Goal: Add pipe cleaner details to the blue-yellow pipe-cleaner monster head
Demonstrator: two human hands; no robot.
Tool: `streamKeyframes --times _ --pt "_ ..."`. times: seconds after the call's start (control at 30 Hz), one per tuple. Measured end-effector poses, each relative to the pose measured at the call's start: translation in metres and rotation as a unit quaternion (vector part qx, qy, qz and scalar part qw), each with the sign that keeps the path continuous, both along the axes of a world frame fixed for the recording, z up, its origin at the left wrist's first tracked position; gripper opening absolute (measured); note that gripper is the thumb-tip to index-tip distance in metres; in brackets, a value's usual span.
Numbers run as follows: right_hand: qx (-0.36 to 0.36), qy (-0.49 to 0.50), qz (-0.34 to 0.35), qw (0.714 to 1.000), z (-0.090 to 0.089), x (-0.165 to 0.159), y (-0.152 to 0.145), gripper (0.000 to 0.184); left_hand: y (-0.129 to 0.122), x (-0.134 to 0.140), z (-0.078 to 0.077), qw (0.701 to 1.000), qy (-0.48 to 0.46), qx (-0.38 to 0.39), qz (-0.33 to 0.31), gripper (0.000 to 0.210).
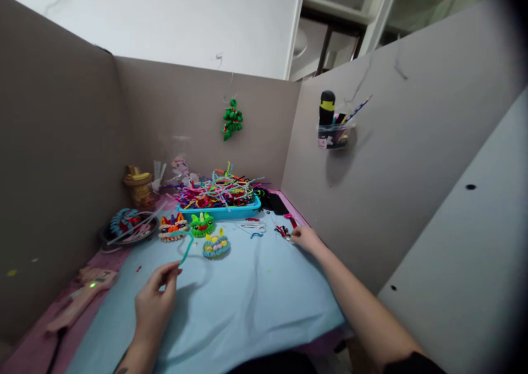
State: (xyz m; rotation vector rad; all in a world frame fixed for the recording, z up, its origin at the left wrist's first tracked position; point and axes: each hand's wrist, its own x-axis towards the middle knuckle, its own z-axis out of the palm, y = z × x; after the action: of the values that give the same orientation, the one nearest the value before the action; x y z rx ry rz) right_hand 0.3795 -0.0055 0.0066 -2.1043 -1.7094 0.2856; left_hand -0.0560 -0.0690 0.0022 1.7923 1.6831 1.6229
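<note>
While the left hand [157, 297] pinches one end of a curved teal pipe cleaner [189, 247] above the light-blue cloth [256, 291], the right hand [306, 238] is just beside small red-and-black pieces [282, 231]; I cannot tell whether it grips any.

The fuzzy stem [188, 246] at near left is plain teal. The left figure [173, 229] is peach with orange, the middle figure [203, 226] bright green with yellow horns, the right figure [216, 248] dusty blue with yellow ears. The far tray [218, 213] is bright blue, its stem heap [218, 192] pink, red, lime and pale blue. The small pieces [282, 231] at right show red and black; the bench cloth [235, 297] is pale blue.
</note>
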Motion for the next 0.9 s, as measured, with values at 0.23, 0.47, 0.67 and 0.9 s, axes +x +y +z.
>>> streamKeyframes --times 0.23,0.47,0.67,0.9 --pt "0.011 0.022 -0.013 1.0 -0.025 -0.012 0.02 0.003 -0.001 -0.003 0.0 0.999 -0.008 -0.018 0.032 0.031" --pt "0.032 0.067 -0.032 0.997 -0.027 0.001 0.016 0.004 0.001 -0.001 -0.001 0.999 0.007 -0.035 0.021 0.032" --pt "0.02 0.141 -0.026 0.99 -0.024 0.015 0.005 0.015 0.0 0.0 0.002 0.999 -0.008 -0.032 0.029 0.033" --pt "0.042 0.054 0.033 0.997 -0.021 -0.006 0.011 0.023 0.001 -0.001 -0.001 0.999 0.005 -0.038 0.024 0.031"
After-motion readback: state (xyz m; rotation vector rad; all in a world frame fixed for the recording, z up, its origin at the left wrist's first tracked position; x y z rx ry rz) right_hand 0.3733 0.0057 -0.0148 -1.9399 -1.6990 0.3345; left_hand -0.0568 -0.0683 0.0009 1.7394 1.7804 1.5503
